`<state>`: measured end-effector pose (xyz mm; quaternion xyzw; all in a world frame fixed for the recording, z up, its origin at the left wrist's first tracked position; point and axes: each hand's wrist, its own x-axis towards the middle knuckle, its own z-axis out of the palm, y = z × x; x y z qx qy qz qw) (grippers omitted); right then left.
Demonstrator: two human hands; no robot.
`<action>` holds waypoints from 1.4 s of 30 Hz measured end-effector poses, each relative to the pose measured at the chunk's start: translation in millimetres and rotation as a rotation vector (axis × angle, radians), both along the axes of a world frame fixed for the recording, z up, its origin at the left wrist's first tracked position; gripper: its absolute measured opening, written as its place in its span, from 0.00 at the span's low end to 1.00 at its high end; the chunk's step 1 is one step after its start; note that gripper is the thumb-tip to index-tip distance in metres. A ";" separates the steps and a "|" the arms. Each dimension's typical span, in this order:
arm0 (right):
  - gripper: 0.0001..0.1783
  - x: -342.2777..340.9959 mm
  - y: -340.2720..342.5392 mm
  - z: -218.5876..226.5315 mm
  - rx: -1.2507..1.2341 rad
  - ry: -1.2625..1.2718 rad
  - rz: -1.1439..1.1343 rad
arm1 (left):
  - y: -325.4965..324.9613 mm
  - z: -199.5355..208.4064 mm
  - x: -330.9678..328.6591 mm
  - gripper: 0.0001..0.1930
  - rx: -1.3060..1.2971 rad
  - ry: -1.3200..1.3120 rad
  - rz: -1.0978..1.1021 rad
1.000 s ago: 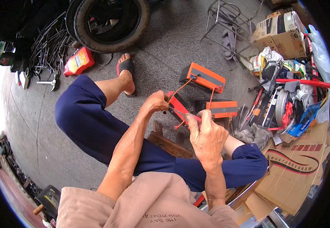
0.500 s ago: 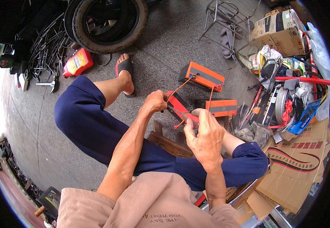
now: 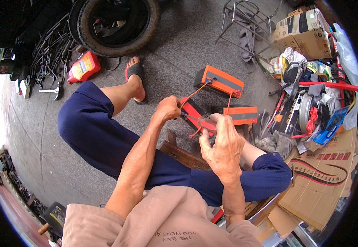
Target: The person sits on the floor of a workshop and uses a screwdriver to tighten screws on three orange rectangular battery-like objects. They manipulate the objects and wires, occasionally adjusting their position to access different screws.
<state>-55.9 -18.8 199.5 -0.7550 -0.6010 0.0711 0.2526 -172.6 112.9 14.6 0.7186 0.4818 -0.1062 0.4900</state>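
Observation:
My right hand (image 3: 225, 146) is closed around the translucent reddish handle of a screwdriver (image 3: 206, 123). Its thin shaft points left, across a red-topped battery (image 3: 190, 108), toward my left hand (image 3: 169, 108). That hand is closed in a pinch at the battery's left end, by the end of an orange wire (image 3: 192, 96); its fingertips are largely hidden. The wire runs up to an orange-and-grey battery (image 3: 222, 83) behind. Another orange wire (image 3: 228, 103) links that one to a second orange-and-grey battery (image 3: 242, 115) at the right. A short red lead (image 3: 195, 133) sticks out near the screwdriver handle.
A wooden piece (image 3: 183, 156) lies between my legs. Tires (image 3: 87, 33), a red bottle (image 3: 84, 67) and a hammer (image 3: 57, 90) are at the far left. A metal stool frame (image 3: 245, 24), heaped tools and rags, and flattened cardboard (image 3: 311, 197) are at the right.
My right fingers and the screwdriver handle have shifted very slightly. My left hand stays at nearly the same spot, a touch higher; the batteries look the same.

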 end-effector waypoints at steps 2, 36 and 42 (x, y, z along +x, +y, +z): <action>0.18 -2.9 -2.4 6.3 -0.156 -0.027 -0.076 | 0.8 -1.7 -0.2 0.13 -0.028 -0.003 -0.003; 0.09 53.6 -24.1 0.5 0.443 0.092 -0.262 | -39.4 -5.1 19.1 0.14 0.297 0.034 0.054; 0.09 47.7 -27.5 -6.7 0.410 0.127 -0.253 | -36.2 54.4 24.7 0.12 0.313 0.065 0.017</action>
